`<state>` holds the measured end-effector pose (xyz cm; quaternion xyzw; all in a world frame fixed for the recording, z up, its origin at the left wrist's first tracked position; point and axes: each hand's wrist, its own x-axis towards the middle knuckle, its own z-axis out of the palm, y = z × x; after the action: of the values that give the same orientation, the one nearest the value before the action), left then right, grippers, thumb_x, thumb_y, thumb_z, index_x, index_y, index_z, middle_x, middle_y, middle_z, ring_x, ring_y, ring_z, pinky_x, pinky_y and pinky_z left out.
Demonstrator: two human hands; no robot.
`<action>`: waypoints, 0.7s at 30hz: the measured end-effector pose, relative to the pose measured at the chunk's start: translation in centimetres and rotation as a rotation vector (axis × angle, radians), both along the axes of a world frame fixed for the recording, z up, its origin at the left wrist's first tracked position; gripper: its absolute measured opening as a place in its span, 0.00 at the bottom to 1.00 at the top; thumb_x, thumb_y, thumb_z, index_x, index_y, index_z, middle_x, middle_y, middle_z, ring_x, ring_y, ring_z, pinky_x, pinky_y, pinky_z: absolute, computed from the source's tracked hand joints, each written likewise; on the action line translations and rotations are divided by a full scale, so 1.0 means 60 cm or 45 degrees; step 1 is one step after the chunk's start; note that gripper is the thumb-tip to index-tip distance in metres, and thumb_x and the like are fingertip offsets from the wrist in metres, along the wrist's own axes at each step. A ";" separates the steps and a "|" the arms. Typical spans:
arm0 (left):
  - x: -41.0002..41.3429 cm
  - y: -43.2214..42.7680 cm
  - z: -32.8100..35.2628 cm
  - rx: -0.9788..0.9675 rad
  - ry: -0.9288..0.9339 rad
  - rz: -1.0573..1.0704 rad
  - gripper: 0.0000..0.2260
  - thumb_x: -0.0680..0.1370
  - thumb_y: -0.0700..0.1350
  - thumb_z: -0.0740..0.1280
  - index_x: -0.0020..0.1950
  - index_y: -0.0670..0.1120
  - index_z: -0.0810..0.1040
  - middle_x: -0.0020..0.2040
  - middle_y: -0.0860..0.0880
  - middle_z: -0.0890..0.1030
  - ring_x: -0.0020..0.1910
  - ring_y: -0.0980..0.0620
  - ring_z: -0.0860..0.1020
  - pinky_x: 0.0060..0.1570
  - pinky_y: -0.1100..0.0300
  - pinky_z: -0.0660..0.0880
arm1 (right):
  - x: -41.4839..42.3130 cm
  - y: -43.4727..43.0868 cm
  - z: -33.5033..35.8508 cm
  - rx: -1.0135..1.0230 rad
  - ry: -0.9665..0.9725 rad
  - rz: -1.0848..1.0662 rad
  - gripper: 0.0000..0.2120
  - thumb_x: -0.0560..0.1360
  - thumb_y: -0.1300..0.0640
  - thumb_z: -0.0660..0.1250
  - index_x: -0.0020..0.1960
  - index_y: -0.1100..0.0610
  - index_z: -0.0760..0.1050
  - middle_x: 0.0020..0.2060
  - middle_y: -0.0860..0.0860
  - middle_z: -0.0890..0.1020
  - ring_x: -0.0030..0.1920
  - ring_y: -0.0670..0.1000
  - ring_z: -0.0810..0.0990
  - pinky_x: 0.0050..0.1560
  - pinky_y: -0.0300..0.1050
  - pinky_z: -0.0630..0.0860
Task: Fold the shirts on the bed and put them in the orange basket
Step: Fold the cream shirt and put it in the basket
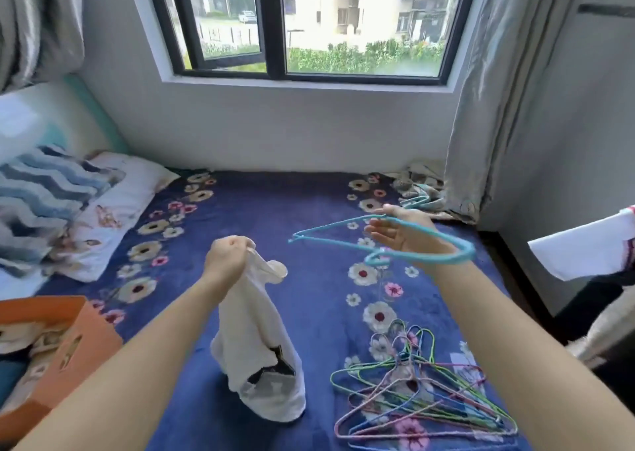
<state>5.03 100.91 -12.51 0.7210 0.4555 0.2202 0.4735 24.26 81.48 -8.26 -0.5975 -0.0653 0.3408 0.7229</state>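
Shirt (256, 340) top bunched inside left hand (225, 261) fingers (237, 244).

blue floral bed (275, 210), pillows (117, 216) at left, hanger pile (422, 392), orange basket (86, 340)

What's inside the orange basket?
The orange basket holds pale patterned cloth on top, with something dark blue below it. Whatever lies underneath is covered, and the picture's edge cuts off the rest.
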 end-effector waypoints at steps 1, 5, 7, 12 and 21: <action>-0.001 -0.002 -0.030 -0.052 0.032 0.022 0.12 0.77 0.40 0.60 0.37 0.47 0.79 0.42 0.48 0.80 0.45 0.47 0.74 0.40 0.59 0.68 | 0.011 -0.013 -0.044 -0.129 -0.028 0.017 0.12 0.82 0.61 0.56 0.42 0.64 0.71 0.28 0.56 0.79 0.24 0.49 0.80 0.25 0.37 0.77; -0.003 -0.032 -0.105 -0.220 0.077 0.058 0.11 0.77 0.40 0.61 0.38 0.47 0.80 0.41 0.49 0.80 0.42 0.49 0.75 0.38 0.60 0.70 | 0.021 -0.087 -0.216 -0.667 -0.212 0.271 0.09 0.82 0.61 0.57 0.47 0.65 0.72 0.41 0.58 0.78 0.29 0.49 0.78 0.26 0.35 0.75; 0.005 -0.055 -0.130 -0.324 0.092 0.053 0.10 0.77 0.42 0.63 0.38 0.48 0.80 0.37 0.51 0.79 0.37 0.51 0.75 0.32 0.62 0.69 | 0.019 -0.126 -0.288 -0.851 -0.252 0.318 0.13 0.81 0.65 0.57 0.38 0.62 0.72 0.31 0.54 0.78 0.23 0.42 0.75 0.24 0.31 0.70; 0.009 -0.089 -0.155 -0.437 0.129 0.089 0.10 0.77 0.44 0.62 0.40 0.48 0.81 0.34 0.53 0.79 0.33 0.56 0.76 0.31 0.64 0.70 | 0.048 -0.191 -0.407 -1.195 -0.324 0.338 0.19 0.77 0.66 0.62 0.28 0.58 0.71 0.25 0.51 0.74 0.30 0.50 0.75 0.33 0.40 0.69; -0.024 -0.067 -0.155 -0.605 0.113 0.112 0.11 0.76 0.46 0.62 0.40 0.46 0.82 0.33 0.50 0.82 0.36 0.49 0.77 0.37 0.58 0.70 | 0.080 -0.154 -0.447 -1.721 -0.507 0.155 0.18 0.76 0.54 0.64 0.58 0.66 0.70 0.57 0.67 0.77 0.61 0.64 0.72 0.58 0.53 0.67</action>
<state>3.57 96.87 -21.84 0.5778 0.5458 0.0954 0.5993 29.06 72.23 -35.09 -0.9617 -0.0036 0.2309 0.1475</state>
